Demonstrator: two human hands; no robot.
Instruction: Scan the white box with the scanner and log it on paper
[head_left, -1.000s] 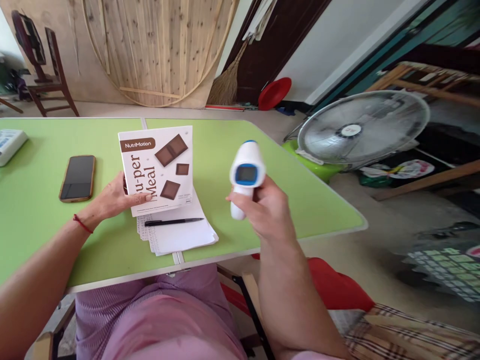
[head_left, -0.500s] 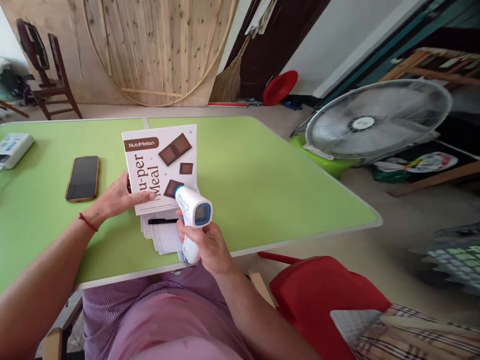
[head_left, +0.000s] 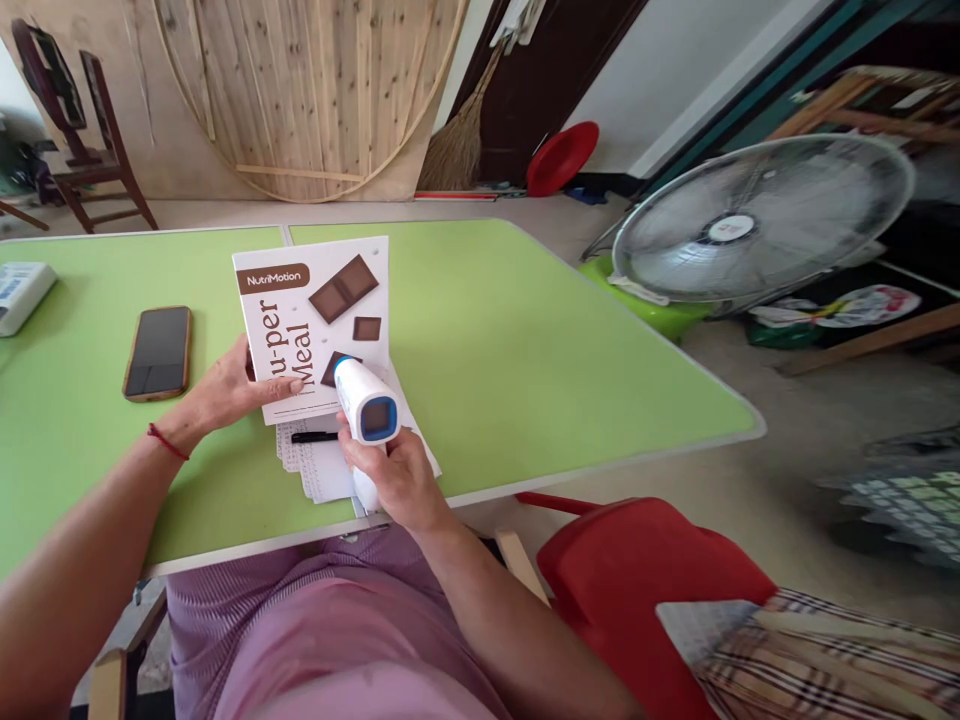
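Observation:
My left hand (head_left: 225,385) grips a white box (head_left: 330,350) printed with chocolate pieces and brown lettering, its thumb across the front. The box is held up over the table. In my right hand (head_left: 401,475) is a white and blue infrared thermometer (head_left: 367,400), its small screen facing me and its nose close to the lower right of the box front. Fingers wrap round the thermometer's handle. Beneath them lie handwritten paper sheets (head_left: 326,475) with a black pen (head_left: 313,437) on top, partly covered by the box and thermometer.
The green table (head_left: 562,360) has a phone (head_left: 158,352) on the left and a white device (head_left: 24,297) at its far left edge. A large fan (head_left: 731,228) stands beyond the right side. A red chair (head_left: 630,590) is at my right.
My right hand has shifted the thermometer slightly left and tilted it, so its screen faces me more squarely. The box has moved a little left and up in view.

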